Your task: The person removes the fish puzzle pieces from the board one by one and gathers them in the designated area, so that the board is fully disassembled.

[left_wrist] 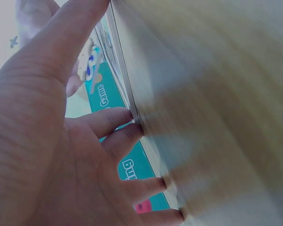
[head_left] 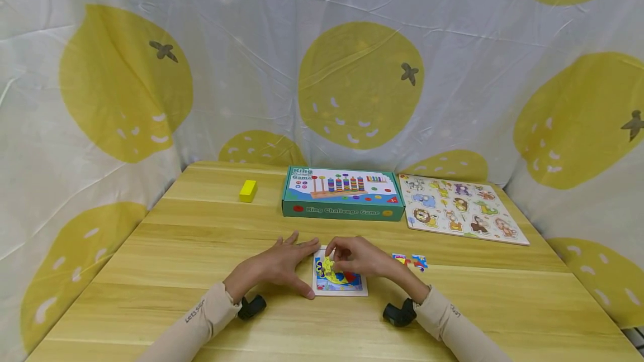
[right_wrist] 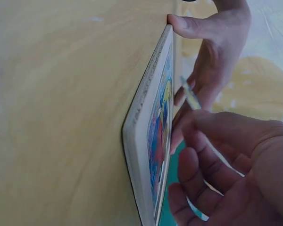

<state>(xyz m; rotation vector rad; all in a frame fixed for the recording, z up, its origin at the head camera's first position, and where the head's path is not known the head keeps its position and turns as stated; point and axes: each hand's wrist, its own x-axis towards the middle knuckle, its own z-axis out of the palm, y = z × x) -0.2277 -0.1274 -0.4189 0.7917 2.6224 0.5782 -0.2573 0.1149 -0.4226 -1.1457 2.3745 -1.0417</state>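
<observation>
Puzzle piece point(right_wrist: 191, 96) shows almost edge-on in the right wrist view, its printed face unreadable there, and the thumb largely hides the finger pressing it from behind. From the head camera, the right hand point(head_left: 358, 257) covers the upper right of the picture tray point(head_left: 342, 294), so what lies under it cannot be told. Loose pieces point(head_left: 419, 262) sit just beyond the right wrist, their prints too small to read. Both forearms run off the bottom edge, and the green game box point(head_left: 344, 211) appears only in fragments in the wrist views. The right hand arches over the tray from its right side, thumb and forefinger clamped together on the piece, which is held above the tray's left part; the other fingers curl loosely. The left hand point(head_left: 283, 261) spreads along the tray's left side, fingers apart and gripping nothing, thumb tip at the near corner, index fingertip by the far one.
</observation>
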